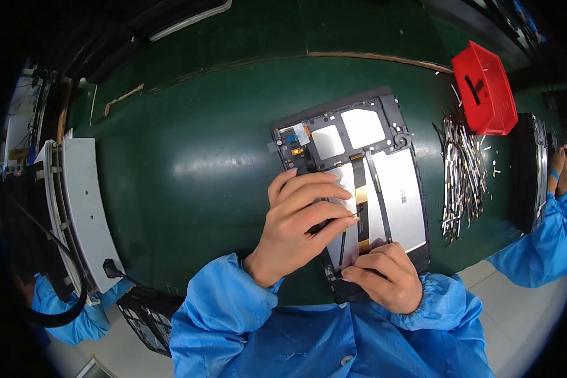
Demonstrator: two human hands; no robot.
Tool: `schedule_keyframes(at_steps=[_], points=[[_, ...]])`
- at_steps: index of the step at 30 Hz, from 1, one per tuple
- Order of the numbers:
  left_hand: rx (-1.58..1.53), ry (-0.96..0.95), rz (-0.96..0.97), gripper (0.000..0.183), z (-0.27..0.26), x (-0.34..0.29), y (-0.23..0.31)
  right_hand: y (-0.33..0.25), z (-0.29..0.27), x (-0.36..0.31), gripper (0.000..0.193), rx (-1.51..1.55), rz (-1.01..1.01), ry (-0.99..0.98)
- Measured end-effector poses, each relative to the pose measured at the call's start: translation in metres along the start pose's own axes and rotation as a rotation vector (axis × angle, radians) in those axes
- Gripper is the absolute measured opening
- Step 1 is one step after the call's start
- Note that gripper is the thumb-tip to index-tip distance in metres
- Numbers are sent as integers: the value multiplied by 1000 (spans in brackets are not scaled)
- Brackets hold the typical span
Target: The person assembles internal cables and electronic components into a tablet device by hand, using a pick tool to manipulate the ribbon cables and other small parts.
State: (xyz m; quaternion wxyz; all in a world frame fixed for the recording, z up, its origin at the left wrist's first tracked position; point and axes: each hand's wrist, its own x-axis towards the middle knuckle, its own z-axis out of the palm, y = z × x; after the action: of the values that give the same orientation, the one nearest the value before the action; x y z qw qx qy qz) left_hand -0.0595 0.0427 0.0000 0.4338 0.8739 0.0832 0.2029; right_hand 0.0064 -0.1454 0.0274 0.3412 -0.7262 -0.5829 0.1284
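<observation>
An opened tablet [394,189] lies tilted on the green bench, its dark frame, silver panels and gold-and-black ribbon cable [361,195] showing. My left hand [302,217] rests over its left side, thumb and index fingertips pinched together near the ribbon cable. What they grip, if anything, is too small to tell. My right hand [387,277] is low on the tablet, with thumb and fingertips closed at the lower left edge. Between the hands runs a thin black strip [342,249]; whether the right fingertips hold its end cannot be made out.
A heap of thin flex strips [463,176] lies right of the tablet, below a red bin [488,91]. Dark stacked panels [528,173] stand farther right, near another person's hand [559,170]. A white fixture [85,208] and a black cable plug [112,269] are at left.
</observation>
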Motion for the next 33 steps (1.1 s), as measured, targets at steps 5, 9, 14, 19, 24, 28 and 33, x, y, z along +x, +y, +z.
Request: schedule_keyframes(at_steps=[5,9,14,19,24,28,33], points=[[5,2,-2,10,-1,1,3,-2,-2,1,24,-9,-3,9],[16,13,9,13,0,1,1,-1,-2,0,23,-20,1,-2],[-82,49,-83,29,-1,-1,7,-3,-3,2,21,-37,0,-10],[50,0,1,46,-9,-19,8,-1,-3,-2,21,-64,-17,5],[547,-280,97,57,-17,-45,16,-8,-8,-2,19,-99,-3,-56],[539,-254,67,53,-15,-30,13,-13,-12,0,22,-122,-15,-32],[476,-168,-32,42,-13,-13,10,-21,-28,11,35,-109,98,-126]])
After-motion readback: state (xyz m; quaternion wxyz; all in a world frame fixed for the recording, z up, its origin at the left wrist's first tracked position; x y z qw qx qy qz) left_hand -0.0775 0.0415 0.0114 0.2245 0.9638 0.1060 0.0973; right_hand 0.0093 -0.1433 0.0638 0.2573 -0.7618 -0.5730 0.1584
